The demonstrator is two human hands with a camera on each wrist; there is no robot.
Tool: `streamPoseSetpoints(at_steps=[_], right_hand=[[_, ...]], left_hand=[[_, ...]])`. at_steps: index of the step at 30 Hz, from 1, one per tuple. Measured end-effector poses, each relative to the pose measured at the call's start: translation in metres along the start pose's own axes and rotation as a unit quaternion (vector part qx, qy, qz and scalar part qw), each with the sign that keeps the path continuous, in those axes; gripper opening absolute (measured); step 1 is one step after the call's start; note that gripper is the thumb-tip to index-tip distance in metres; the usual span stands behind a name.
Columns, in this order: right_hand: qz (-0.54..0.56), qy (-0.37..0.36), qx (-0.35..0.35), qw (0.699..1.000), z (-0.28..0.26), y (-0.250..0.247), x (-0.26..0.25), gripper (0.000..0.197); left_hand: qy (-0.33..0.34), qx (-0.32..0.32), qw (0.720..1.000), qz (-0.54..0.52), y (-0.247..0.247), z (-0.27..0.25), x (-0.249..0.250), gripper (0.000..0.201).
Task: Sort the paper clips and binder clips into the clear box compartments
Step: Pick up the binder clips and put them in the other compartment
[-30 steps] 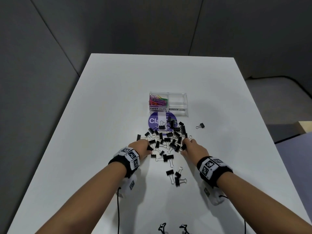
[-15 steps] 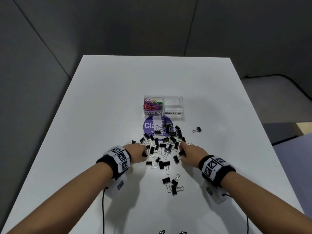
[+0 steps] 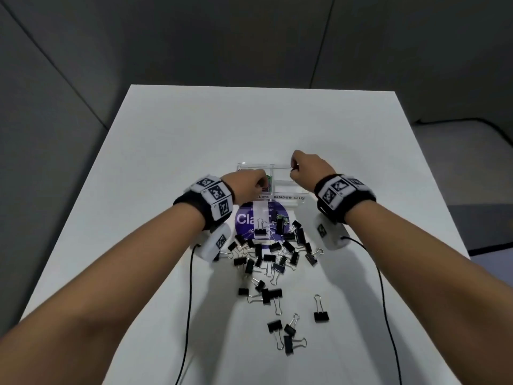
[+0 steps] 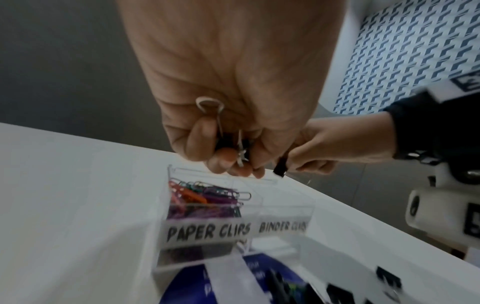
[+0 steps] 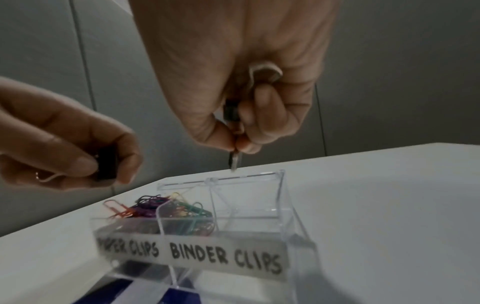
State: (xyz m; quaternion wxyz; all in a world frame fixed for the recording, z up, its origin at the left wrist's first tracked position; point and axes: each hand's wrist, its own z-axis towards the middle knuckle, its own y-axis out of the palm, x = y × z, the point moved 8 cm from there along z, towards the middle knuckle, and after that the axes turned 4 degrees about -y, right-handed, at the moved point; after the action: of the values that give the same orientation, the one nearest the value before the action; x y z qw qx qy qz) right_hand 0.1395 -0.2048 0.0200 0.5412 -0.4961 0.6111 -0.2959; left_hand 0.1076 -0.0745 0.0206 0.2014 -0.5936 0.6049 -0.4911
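The clear box [image 3: 280, 165] stands mid-table with two labelled compartments. Coloured paper clips [image 4: 205, 195] fill its left one; the right one [image 5: 249, 205], marked BINDER CLIPS, looks empty. My left hand [image 3: 259, 182] hovers over the left compartment and grips several black binder clips [image 4: 231, 148] in a fist. My right hand [image 3: 293, 169] is above the right compartment's far rim and pinches binder clips [image 5: 231, 115], one hanging below the fingertips. A pile of black binder clips [image 3: 266, 254] lies on the table in front of the box.
A purple round sticker [image 3: 244, 218] lies under the far end of the pile, just before the box. Stray binder clips [image 3: 288, 329] lie nearer me, one apart [image 3: 321, 315]. Black cables [image 3: 190, 287] trail from both wrists. The white table [image 3: 166, 162] ends at grey walls.
Both hands have left the pile and risen to the box, each carrying binder clips. The pile is thinner where they were.
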Motion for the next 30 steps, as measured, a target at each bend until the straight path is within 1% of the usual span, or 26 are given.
streamPoseSetpoints(at_steps=[3, 5, 7, 9, 11, 13, 16, 18, 20, 21, 23, 26, 28, 30], right_hand=[[0.046, 0.002, -0.020, 0.999, 0.015, 0.011, -0.001, 0.030], [0.082, -0.006, 0.008, 0.997, 0.014, 0.010, 0.004, 0.033], [0.095, -0.010, 0.057, 0.994, 0.009, 0.002, 0.016, 0.030], [0.089, 0.010, 0.090, 0.992, -0.001, -0.003, 0.037, 0.028], [0.076, 0.036, 0.093, 0.992, -0.014, -0.001, 0.060, 0.028], [0.061, 0.048, 0.077, 0.994, -0.030, 0.006, 0.079, 0.031], [0.032, 0.037, 0.024, 0.999, -0.053, 0.026, 0.095, 0.035], [0.005, 0.018, -0.005, 1.000, -0.066, 0.040, 0.097, 0.035], [-0.028, -0.011, -0.030, 0.999, -0.076, 0.051, 0.093, 0.034], [-0.051, -0.027, -0.044, 0.997, -0.081, 0.057, 0.090, 0.032], [-0.095, -0.049, -0.063, 0.992, -0.091, 0.067, 0.085, 0.024], [-0.101, -0.038, -0.055, 0.993, -0.098, 0.075, 0.087, 0.020], [-0.084, -0.025, -0.063, 0.994, -0.096, 0.075, 0.088, 0.018], [-0.068, 0.002, -0.096, 0.993, -0.092, 0.075, 0.090, 0.015]], left_hand=[[-0.007, 0.016, 1.000, 0.021, -0.010, 0.022, 0.007, 0.029], [-0.001, 0.016, 1.000, 0.022, -0.010, 0.035, 0.013, 0.029], [0.015, 0.018, 1.000, 0.018, -0.008, 0.046, 0.022, 0.030], [0.033, 0.024, 0.999, 0.016, -0.004, 0.055, 0.035, 0.030], [0.051, 0.031, 0.998, 0.017, 0.001, 0.061, 0.049, 0.030], [0.064, 0.033, 0.997, 0.027, 0.008, 0.066, 0.057, 0.031], [0.075, 0.021, 0.996, 0.052, 0.018, 0.066, 0.060, 0.034], [0.094, 0.041, 0.993, 0.065, 0.016, 0.057, 0.063, 0.034], [0.132, 0.068, 0.986, 0.071, 0.015, 0.041, 0.070, 0.032], [0.148, 0.066, 0.984, 0.076, 0.019, 0.034, 0.071, 0.030], [0.162, 0.036, 0.980, 0.108, 0.038, 0.022, 0.069, 0.030], [0.161, -0.011, 0.972, 0.170, 0.070, 0.013, 0.055, 0.038], [0.153, -0.015, 0.967, 0.204, 0.082, 0.010, 0.045, 0.044], [0.131, -0.012, 0.968, 0.215, 0.087, 0.008, 0.036, 0.053]])
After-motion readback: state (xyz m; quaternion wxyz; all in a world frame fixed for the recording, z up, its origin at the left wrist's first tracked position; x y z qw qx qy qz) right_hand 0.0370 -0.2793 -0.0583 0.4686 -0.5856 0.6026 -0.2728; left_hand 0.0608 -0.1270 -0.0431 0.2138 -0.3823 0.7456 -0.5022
